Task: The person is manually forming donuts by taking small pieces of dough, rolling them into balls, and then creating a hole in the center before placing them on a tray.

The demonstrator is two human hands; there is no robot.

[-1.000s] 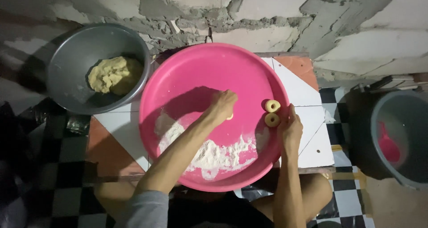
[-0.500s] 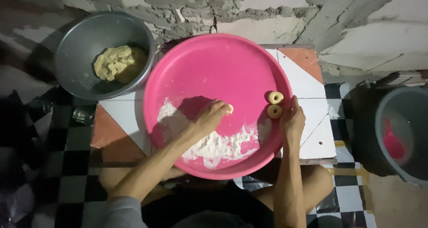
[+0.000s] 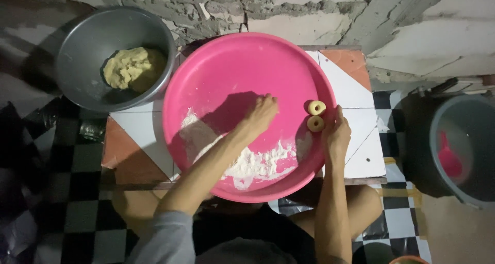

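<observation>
A wide pink tray [image 3: 216, 62] lies on a low tiled table [image 3: 350, 81]. My left hand [image 3: 263, 112] is palm down in the tray's middle, fingers curled over a small dough piece that is hidden beneath them. Two pale dough rings [image 3: 316, 115] sit side by side near the right rim. My right hand [image 3: 336, 135] grips that rim just beside the rings. A patch of white flour [image 3: 255, 163] is spread over the tray's near part.
A grey metal bowl [image 3: 82, 52] with a lump of yellow dough [image 3: 134, 68] stands at the back left. At the right, a grey bucket [image 3: 479, 186] holds a pink scoop [image 3: 449, 160]. A rough wall runs behind; checkered floor surrounds the table.
My left hand has shifted slightly on the tray over the dough piece, which showed at its fingertips before and is now covered. The right hand stays at the rim.
</observation>
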